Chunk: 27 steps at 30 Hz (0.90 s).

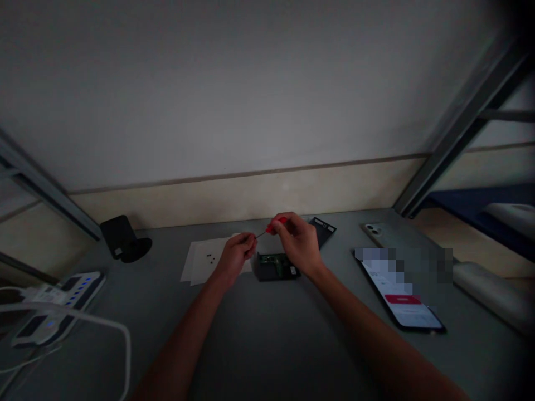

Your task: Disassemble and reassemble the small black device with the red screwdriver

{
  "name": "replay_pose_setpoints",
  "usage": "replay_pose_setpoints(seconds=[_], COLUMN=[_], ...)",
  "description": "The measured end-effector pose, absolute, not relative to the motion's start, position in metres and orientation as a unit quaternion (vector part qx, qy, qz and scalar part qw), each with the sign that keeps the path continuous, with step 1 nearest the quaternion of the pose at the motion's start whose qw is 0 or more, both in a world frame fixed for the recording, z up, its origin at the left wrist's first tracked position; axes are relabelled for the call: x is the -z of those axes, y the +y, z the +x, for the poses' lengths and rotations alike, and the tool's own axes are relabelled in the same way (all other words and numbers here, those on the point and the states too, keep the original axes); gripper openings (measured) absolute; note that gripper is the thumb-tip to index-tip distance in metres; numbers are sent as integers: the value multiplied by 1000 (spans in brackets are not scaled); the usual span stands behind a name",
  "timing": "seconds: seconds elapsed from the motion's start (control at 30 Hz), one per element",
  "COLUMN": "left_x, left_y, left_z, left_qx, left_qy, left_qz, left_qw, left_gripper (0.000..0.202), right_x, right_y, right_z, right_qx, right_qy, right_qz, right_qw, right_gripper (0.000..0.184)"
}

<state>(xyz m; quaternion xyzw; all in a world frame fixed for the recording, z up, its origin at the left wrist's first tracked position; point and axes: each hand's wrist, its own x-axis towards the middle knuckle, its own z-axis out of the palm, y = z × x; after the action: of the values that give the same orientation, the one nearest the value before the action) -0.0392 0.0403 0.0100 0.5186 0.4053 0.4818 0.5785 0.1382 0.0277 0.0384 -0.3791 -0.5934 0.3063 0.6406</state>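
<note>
My right hand [297,239] grips a screwdriver by its red handle [276,224], and the thin shaft slants down to the left. At the shaft's tip the fingers of my left hand [239,250] are pinched together; whatever is between them is too small or hidden to make out. Below both hands lies an open black case [267,272] with a green circuit board [273,259] inside, partly covered by my right hand. Behind that hand is a flat black cover [324,229]. Several small dark screws [211,258] rest on white paper [198,267] left of my left hand.
On the grey desk [251,345], a black stand [119,236] is at the back left. A power strip [79,295] with a white cable [104,320] lies at the left. To the right are a lit phone [401,301] and another phone [374,231]. Metal posts [451,128] flank the desk.
</note>
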Motion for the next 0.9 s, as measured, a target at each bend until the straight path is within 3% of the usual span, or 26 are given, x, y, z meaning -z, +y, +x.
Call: replay_pose_setpoints(seconds=[0.9], left_x=[-11], left_y=[32], left_z=[-27], left_qx=[-492], left_qy=[402], left_qz=[532], left_qw=[560], left_gripper=[27], right_x=[-51], right_y=[18], right_z=[148], right_qx=[-241], right_qy=[-670], right_qz=[-367], right_qw=[599], right_gripper=[12])
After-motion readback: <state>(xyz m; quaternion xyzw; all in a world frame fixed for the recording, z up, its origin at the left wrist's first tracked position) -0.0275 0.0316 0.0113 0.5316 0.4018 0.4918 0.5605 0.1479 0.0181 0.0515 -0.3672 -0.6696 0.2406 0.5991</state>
